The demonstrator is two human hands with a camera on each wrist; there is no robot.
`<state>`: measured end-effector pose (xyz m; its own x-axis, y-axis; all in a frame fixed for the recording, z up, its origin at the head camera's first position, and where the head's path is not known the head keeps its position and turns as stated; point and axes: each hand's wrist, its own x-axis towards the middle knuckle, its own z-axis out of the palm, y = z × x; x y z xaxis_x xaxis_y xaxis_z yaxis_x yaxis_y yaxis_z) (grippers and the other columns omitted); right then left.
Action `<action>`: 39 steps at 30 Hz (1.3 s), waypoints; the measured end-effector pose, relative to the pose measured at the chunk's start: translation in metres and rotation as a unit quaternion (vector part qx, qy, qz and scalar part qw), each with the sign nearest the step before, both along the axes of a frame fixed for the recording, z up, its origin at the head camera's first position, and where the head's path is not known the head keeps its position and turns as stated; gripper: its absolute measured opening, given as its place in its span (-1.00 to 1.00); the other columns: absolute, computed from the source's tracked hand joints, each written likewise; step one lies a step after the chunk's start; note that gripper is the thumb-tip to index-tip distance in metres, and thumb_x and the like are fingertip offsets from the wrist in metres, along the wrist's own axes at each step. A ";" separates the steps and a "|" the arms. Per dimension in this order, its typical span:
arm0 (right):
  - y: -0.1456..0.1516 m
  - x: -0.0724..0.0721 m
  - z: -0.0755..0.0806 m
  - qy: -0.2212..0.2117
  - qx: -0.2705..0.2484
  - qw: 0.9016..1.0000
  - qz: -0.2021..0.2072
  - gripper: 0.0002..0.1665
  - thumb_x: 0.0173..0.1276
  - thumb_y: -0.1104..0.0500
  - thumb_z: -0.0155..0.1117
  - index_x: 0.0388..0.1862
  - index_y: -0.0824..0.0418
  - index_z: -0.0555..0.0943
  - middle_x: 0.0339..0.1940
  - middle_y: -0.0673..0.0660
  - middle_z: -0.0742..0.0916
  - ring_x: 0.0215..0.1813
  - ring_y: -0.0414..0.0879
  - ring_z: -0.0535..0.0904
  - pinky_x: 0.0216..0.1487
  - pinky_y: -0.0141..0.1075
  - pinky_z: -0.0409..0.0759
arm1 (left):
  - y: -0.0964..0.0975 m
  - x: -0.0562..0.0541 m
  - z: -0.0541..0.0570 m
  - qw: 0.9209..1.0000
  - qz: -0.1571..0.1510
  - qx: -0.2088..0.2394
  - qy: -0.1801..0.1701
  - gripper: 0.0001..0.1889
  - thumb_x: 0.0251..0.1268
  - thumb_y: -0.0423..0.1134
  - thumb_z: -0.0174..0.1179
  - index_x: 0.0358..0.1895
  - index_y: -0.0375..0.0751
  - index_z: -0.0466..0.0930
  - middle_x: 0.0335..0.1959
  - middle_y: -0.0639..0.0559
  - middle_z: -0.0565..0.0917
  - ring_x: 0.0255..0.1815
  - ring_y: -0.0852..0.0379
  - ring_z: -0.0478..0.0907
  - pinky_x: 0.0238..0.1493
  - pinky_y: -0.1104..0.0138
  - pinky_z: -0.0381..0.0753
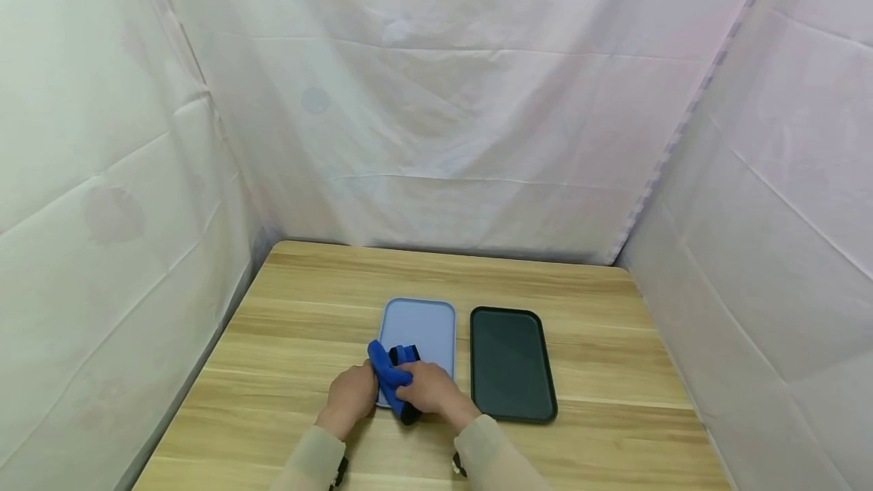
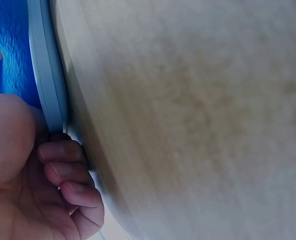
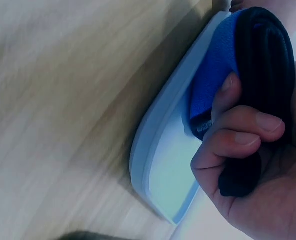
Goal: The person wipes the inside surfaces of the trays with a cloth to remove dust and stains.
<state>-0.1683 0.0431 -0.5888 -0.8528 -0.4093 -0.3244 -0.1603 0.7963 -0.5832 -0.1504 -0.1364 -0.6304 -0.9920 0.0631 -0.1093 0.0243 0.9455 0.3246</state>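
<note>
Reaches in from six o'clock, nearest of all, in pale sleeves (image 1: 315,455). With the left hand (image 1: 353,394), grips the light blue tray (image 1: 426,320) at its eight o'clock edge, curled about the rim. With the right hand (image 1: 431,387), over the tray's five o'clock part, holds the black-edged blue cloth (image 1: 390,376) bunched in a close grasp, slanted across the near end of the tray from about nine o'clock to six. Seems to be wiping the light blue tray, to judge by the braced rim and gathered cloth; cannot rule out folding. Probably calls next for steadying the rim and working the cloth towards twelve o'clock with light, even pressure, so as not to skid the tray. Farther off at three o'clock, see the dark green tray (image 1: 510,366), just beside but apart, untouched by either hand. Past both, follow the wooden table (image 1: 614,324) to white hangings (image 1: 436,112) at twelve o'clock.
</note>
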 end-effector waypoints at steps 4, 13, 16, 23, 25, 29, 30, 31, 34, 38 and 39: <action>0.008 -0.002 0.003 -0.002 0.024 1.000 0.016 -0.46 0.34 0.01 0.37 0.32 -0.11 0.66 0.22 0.12 0.76 0.20 0.06 0.68 0.08 -0.08 0.63 | 0.000 -0.001 -0.001 1.000 0.000 -0.004 -0.004 -0.75 0.54 -0.28 0.05 0.01 -0.40 0.62 -0.35 -0.24 0.74 -0.36 -0.19 0.72 -0.40 0.01 0.67; 0.028 -0.010 0.012 -0.002 0.082 0.996 0.045 -0.53 0.36 0.04 0.40 0.23 -0.31 0.70 0.29 0.05 0.73 0.32 0.08 0.63 0.13 -0.04 0.63 | 0.002 -0.001 0.003 1.000 0.009 0.003 -0.004 -0.74 0.50 -0.30 0.07 0.04 -0.41 0.61 -0.33 -0.29 0.75 -0.37 -0.23 0.72 -0.43 -0.02 0.66; 0.036 -0.012 0.016 -0.015 0.086 0.995 0.042 -0.54 0.36 0.07 0.42 0.18 -0.36 0.72 0.32 0.08 0.71 0.17 -0.01 0.66 -0.05 -0.13 0.61 | 0.002 0.000 0.004 1.000 0.010 0.009 -0.010 -0.82 0.52 -0.29 0.06 -0.08 -0.35 0.58 -0.36 -0.27 0.73 -0.40 -0.22 0.70 -0.45 -0.01 0.64; 0.050 -0.017 0.022 -0.057 0.083 0.994 0.034 -0.48 0.35 0.22 0.35 0.14 -0.38 0.73 0.42 0.21 0.62 -0.59 -0.14 0.29 -0.60 -0.30 0.18 | 0.002 0.001 0.004 1.000 0.004 0.008 0.007 -0.79 0.59 -0.26 0.01 -0.26 -0.29 0.49 -0.49 -0.24 0.66 -0.52 -0.20 0.64 -0.55 0.01 0.58; 0.054 -0.018 0.023 -0.060 0.085 0.994 0.034 -0.47 0.35 0.23 0.35 0.13 -0.37 0.74 0.43 0.23 0.61 -0.60 -0.14 0.25 -0.61 -0.30 0.17 | 0.002 0.001 0.003 1.000 0.005 0.008 0.009 -0.79 0.58 -0.26 0.01 -0.27 -0.29 0.48 -0.50 -0.24 0.66 -0.53 -0.20 0.64 -0.56 0.01 0.57; 0.060 -0.021 0.023 -0.068 0.095 0.993 0.036 -0.47 0.35 0.23 0.35 0.13 -0.38 0.74 0.45 0.20 0.60 -0.61 -0.14 0.26 -0.57 -0.28 0.21 | 0.001 0.000 0.001 1.000 0.008 0.008 0.013 -0.79 0.57 -0.26 0.01 -0.29 -0.28 0.47 -0.51 -0.25 0.66 -0.53 -0.21 0.64 -0.56 0.00 0.57; 0.061 -0.022 0.023 -0.069 0.096 0.992 0.038 -0.47 0.35 0.23 0.34 0.13 -0.37 0.74 0.45 0.19 0.60 -0.62 -0.14 0.25 -0.57 -0.28 0.22 | 0.001 0.000 0.001 1.000 0.008 0.008 0.013 -0.79 0.57 -0.26 0.01 -0.28 -0.29 0.48 -0.50 -0.26 0.67 -0.52 -0.22 0.65 -0.56 -0.01 0.58; 0.062 -0.023 0.024 -0.070 0.099 0.992 0.039 -0.47 0.35 0.23 0.35 0.13 -0.37 0.74 0.46 0.18 0.60 -0.61 -0.13 0.27 -0.55 -0.27 0.24 | 0.001 0.000 0.001 1.000 0.008 0.007 0.013 -0.79 0.57 -0.26 0.01 -0.27 -0.30 0.49 -0.49 -0.27 0.67 -0.51 -0.23 0.66 -0.55 -0.01 0.58; 0.063 -0.024 0.025 -0.066 0.105 0.991 0.043 -0.51 0.34 0.20 0.37 0.13 -0.33 0.75 0.44 0.17 0.61 -0.45 -0.12 0.44 -0.42 -0.22 0.37 | 0.002 0.000 0.002 1.000 0.008 0.006 0.008 -0.79 0.58 -0.26 0.00 -0.24 -0.31 0.50 -0.47 -0.28 0.68 -0.49 -0.24 0.66 -0.53 -0.02 0.59; 0.065 -0.024 0.026 -0.043 0.110 0.992 0.041 -0.61 0.36 0.11 0.39 0.12 -0.25 0.77 0.38 0.16 0.67 0.07 -0.03 0.63 -0.05 -0.09 0.56 | 0.002 0.001 0.002 1.000 0.008 0.006 0.006 -0.80 0.58 -0.26 0.00 -0.24 -0.32 0.49 -0.47 -0.28 0.68 -0.49 -0.23 0.66 -0.52 -0.01 0.60; 0.065 -0.023 0.026 -0.039 0.105 0.993 0.037 -0.63 0.37 0.10 0.38 0.12 -0.22 0.77 0.36 0.16 0.68 0.12 -0.01 0.62 -0.01 -0.06 0.55 | 0.002 0.001 0.002 1.000 0.008 0.007 0.006 -0.80 0.57 -0.27 0.00 -0.24 -0.32 0.49 -0.47 -0.28 0.68 -0.49 -0.23 0.66 -0.52 -0.01 0.59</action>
